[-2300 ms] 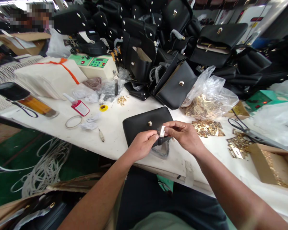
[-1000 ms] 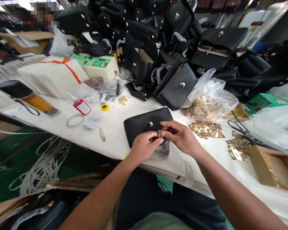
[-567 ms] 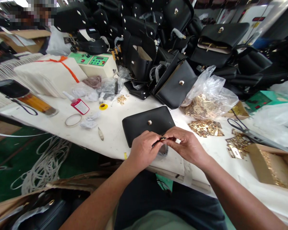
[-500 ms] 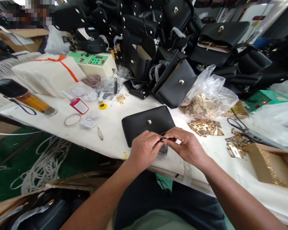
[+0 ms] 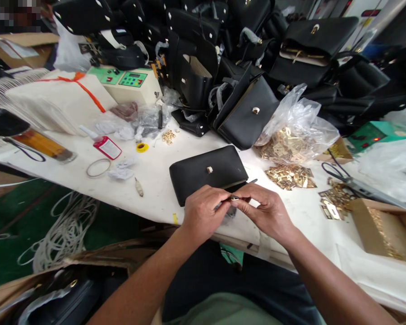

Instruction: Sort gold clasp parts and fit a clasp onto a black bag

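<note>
A black bag with a small gold clasp lies on the white table near its front edge. My left hand is at the bag's front edge, thumb and fingers pinched on a black strap with a small gold fitting. From the right, my right hand pinches the same strap by the fitting, the fingertips of both hands nearly touching. A thin dark rod end sticks out above my right hand. Clear plastic wrap shows under the hands.
Gold plates lie in a pile at the right, beside a plastic bag of more plates and a cardboard box. Black bags crowd the back. At the left are a red bottle, yellow tape and a drink bottle.
The view has shifted slightly. Both hands stay pinched at the same spot, and the thin dark rod end now shows above my right hand.
</note>
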### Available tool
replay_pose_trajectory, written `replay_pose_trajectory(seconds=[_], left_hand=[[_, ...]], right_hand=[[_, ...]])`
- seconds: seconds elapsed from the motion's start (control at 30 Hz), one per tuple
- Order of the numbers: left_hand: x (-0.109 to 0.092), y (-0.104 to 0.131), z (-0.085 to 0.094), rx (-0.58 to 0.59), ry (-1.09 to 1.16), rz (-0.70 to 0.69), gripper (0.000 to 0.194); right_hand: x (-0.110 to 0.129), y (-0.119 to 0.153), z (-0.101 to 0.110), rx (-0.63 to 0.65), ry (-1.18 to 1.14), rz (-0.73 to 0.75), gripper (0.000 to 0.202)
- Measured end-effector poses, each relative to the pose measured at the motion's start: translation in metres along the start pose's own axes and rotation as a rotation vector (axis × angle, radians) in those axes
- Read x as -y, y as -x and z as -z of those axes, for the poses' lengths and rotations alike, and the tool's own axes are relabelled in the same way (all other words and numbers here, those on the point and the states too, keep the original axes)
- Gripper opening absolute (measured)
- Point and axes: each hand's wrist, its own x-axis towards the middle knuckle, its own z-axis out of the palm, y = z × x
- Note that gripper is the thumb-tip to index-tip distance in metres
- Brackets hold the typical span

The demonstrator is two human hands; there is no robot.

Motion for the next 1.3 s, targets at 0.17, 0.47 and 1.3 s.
replay_pose_trajectory(seconds=[0.17,0.47,1.3], left_hand=[[0.001,-0.001,-0.002,0.010,0.025,0.066,0.009],[0.004,-0.010,0.011,0.162,0.231,0.252,0.015],[0.009,-0.029,0.019,0.249,0.593,0.652,0.032]], right_hand=[[-0.004,0.001,-0.007,-0.145,0.089,0.085,0.019],[-0.011,0.004,-0.016,-0.218,0.203,0.174,0.021],[-0.008,-0.006,-0.016,-0.189,0.133,0.077,0.014]])
